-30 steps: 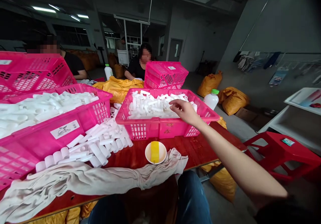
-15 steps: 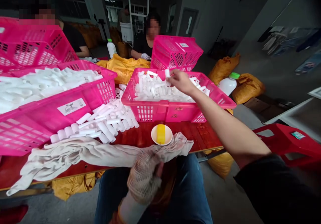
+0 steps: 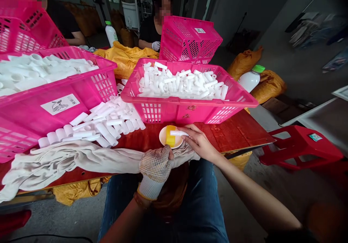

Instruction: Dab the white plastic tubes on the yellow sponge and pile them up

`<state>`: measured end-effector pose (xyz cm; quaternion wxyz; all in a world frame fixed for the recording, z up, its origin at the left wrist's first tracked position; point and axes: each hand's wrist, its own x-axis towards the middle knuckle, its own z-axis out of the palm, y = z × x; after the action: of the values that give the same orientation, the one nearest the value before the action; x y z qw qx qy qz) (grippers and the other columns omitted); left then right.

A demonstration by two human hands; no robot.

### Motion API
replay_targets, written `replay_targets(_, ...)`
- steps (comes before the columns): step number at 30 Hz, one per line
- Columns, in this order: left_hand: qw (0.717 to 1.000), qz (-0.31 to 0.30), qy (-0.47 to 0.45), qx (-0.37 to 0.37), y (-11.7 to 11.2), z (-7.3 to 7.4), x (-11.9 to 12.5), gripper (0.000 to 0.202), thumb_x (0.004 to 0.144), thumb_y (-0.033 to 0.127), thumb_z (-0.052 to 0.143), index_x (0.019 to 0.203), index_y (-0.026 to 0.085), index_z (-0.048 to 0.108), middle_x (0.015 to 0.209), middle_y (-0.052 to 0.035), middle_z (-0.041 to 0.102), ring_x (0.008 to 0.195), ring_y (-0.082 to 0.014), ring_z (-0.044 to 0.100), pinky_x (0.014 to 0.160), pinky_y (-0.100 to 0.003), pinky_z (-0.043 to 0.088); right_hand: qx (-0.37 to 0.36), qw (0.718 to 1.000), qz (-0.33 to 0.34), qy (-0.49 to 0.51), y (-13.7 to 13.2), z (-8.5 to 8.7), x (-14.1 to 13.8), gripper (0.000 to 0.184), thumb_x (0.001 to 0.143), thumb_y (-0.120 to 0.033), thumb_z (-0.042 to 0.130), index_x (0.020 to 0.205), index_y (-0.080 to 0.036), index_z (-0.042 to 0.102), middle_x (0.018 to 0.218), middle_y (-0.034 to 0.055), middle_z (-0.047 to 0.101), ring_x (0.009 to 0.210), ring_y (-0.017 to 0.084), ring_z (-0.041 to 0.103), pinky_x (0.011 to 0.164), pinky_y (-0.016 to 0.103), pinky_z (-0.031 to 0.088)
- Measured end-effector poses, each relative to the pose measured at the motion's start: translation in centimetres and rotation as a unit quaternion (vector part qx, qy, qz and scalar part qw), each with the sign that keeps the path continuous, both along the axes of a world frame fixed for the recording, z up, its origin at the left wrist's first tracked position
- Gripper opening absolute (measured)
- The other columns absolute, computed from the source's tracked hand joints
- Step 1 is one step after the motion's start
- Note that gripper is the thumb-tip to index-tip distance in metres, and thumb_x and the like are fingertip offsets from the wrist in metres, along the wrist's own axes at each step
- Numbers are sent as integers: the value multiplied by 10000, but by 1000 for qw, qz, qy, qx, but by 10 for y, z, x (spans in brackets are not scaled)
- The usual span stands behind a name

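Note:
My right hand [image 3: 199, 143] is bare and pinches a short white tube [image 3: 179, 133] between its fingers, holding it against a yellow bar [image 3: 170, 136] on a small white plate [image 3: 163, 136]. My left hand [image 3: 155, 167] wears a white dotted work glove and sits at the plate's near edge, its fingers hidden. Loose white tubes [image 3: 111, 121] lie in a heap on the red table [image 3: 239, 134], left of the plate. A pink crate [image 3: 187, 114] full of white tubes stands just beyond my hands.
A second pink crate [image 3: 59, 105] of tubes stands at the left, and a grey-white cloth [image 3: 81, 159] lies along the near table edge. A co-worker [image 3: 149, 32] sits beyond a tilted pink crate [image 3: 190, 41]. A red stool [image 3: 301, 145] stands to the right.
My right hand has come down from the crate to the plate with a tube. My gloved left hand has risen from my lap to the plate's edge.

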<state>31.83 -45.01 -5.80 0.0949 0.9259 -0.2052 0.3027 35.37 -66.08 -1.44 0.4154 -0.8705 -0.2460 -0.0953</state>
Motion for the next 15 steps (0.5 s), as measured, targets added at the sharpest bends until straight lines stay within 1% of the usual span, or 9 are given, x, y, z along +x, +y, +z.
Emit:
replay_targets(4,1000,-25,-3,-10,2,-10,4,185,942,229,542,877,191,711,703,-9,738,579,-208,636,605,-363,396,7,999,7,-32,5,-6,0,322,1014,-239,539,1323,-217,627,1210,123,627,1141,242,628,993,420,550)
replay_targets(6,999,-36,10,-20,2,-13,5,171,923,203,540,872,197,703,705,-6,736,575,-192,628,599,-353,392,2,999,13,-50,6,-8,0,311,1004,-230,560,1308,-223,625,1189,116,648,1118,242,643,978,419,561)
replay_targets(8,999,-30,37,-17,2,-16,4,169,922,210,540,839,209,687,705,-5,727,577,-182,618,610,-351,394,-18,998,19,-65,5,-10,0,299,1010,-229,551,1300,-218,624,1181,119,658,1109,245,650,978,426,566)
replay_targets(10,998,-15,53,-10,1,-18,3,175,938,229,535,843,214,682,719,-10,724,601,-185,618,641,-356,405,-52,996,30,-70,3,-9,1,302,1026,-234,517,1308,-202,620,1207,132,651,1134,253,644,999,438,560)
replay_targets(12,999,-7,48,-11,2,-19,2,171,947,236,535,869,210,686,731,-13,723,624,-193,622,662,-363,414,-80,994,40,-64,2,-7,1,322,1040,-235,480,1334,-193,604,1244,140,633,1171,254,631,1033,447,546)
replay_targets(15,999,-28,24,-27,4,-20,2,139,920,208,555,910,193,692,748,-13,732,634,-204,638,662,-370,421,-95,993,33,-55,2,-4,1,362,1034,-251,497,1387,-196,555,1296,148,584,1210,260,614,1054,454,538)
